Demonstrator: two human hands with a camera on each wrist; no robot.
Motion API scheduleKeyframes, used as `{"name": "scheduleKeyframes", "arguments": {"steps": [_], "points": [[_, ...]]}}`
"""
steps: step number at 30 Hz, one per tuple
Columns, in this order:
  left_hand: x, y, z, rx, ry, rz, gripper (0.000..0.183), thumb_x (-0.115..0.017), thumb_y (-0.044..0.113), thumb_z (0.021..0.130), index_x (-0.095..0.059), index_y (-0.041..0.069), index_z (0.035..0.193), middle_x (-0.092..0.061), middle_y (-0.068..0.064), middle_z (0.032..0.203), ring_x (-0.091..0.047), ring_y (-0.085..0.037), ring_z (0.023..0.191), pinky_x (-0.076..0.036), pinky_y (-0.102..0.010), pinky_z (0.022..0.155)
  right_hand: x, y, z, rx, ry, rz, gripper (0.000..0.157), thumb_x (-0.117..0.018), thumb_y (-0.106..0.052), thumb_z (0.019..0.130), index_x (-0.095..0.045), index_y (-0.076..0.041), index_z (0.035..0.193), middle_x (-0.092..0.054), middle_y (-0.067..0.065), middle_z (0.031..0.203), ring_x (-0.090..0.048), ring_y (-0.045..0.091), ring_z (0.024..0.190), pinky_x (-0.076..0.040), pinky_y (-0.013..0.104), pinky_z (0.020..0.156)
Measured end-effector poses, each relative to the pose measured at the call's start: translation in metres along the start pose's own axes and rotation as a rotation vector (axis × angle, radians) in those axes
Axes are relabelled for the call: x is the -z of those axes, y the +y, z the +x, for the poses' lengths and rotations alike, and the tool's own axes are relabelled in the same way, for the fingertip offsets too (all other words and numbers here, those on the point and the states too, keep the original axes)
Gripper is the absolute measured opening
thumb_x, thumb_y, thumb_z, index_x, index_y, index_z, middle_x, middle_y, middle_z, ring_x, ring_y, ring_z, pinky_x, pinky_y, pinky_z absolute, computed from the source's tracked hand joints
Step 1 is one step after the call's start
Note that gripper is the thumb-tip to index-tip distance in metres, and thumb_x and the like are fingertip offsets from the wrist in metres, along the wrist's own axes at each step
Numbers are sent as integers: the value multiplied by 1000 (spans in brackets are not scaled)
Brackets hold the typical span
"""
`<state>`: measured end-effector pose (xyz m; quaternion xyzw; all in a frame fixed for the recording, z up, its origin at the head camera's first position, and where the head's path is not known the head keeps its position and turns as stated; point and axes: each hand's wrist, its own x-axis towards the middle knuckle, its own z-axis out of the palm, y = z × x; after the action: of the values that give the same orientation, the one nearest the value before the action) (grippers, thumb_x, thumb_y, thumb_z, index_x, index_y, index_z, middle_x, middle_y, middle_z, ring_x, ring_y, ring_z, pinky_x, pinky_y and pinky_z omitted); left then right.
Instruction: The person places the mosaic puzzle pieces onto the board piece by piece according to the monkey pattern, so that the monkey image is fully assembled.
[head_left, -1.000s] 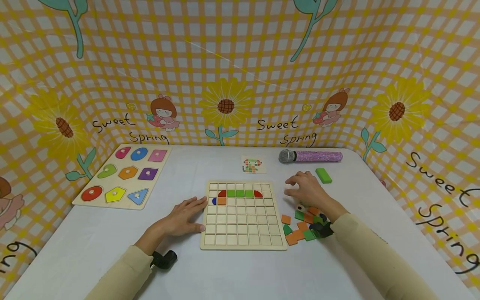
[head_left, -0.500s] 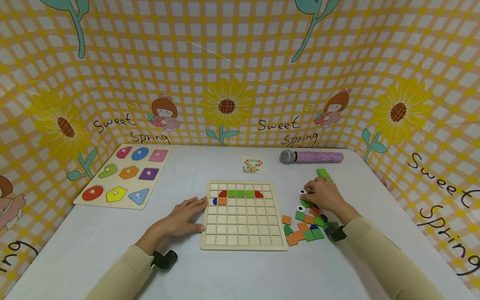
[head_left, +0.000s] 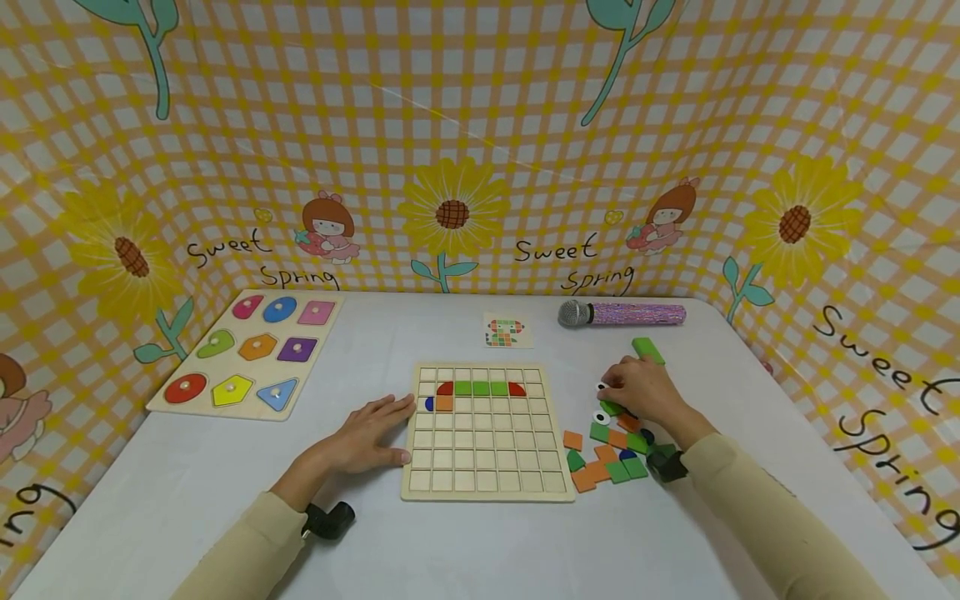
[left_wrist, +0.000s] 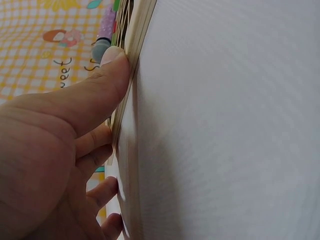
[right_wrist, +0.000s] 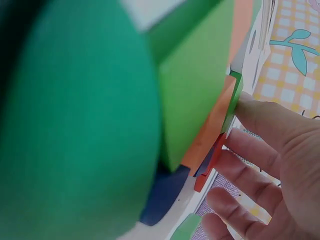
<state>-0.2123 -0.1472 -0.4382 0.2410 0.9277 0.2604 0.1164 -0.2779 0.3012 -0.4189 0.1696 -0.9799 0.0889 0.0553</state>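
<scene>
In the head view my left hand (head_left: 375, 433) lies with fingers spread against the left edge of a wooden grid board (head_left: 487, 499). The left wrist view shows its thumb (left_wrist: 112, 75) along the board's edge. Red, green, orange and blue tiles sit in the board's upper cells. My right hand (head_left: 641, 392) reaches into loose tiles right of the board, fingers bent at a round eye tile (head_left: 600, 387) that they partly cover. I cannot tell whether they pinch it. A second eye tile (head_left: 601, 417) lies just nearer, among orange and green tiles (head_left: 618, 472).
A pattern card (head_left: 507, 330) lies behind the board. At the back right are a microphone (head_left: 637, 314) with a purple handle and a green block (head_left: 648, 350). A shape puzzle with knobs (head_left: 167, 407) lies at the left. Patterned cloth (head_left: 480, 125) surrounds the table.
My right hand has moved right and down onto the loose tiles, its fingers closing in at one eye tile, which has shifted slightly left. My left hand stays at the board.
</scene>
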Motion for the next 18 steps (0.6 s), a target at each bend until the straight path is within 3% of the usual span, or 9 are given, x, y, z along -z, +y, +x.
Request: {"name": "scheduleKeyframes", "arguments": {"steps": [10,18], "points": [[0,0,-1,-6,-6,3,76,-66,36,87,-30,10,148,-25,-7,157,-15,-36,145,-15,-64,111,0,-6,0,-22,3,58,25,-72,-25,81,-73,-5,96,-68,9,89,-51,29,87,-40,39,72],[0,1,-1,-7,-7,2,76,-66,36,87,-30,9,148,-24,-7,158,-14,-37,145,-15,-66,110,6,-42,-1,37,35,150,24,-70,-23,84,-72,-6,101,-66,7,96,-50,25,91,-42,41,78]]}}
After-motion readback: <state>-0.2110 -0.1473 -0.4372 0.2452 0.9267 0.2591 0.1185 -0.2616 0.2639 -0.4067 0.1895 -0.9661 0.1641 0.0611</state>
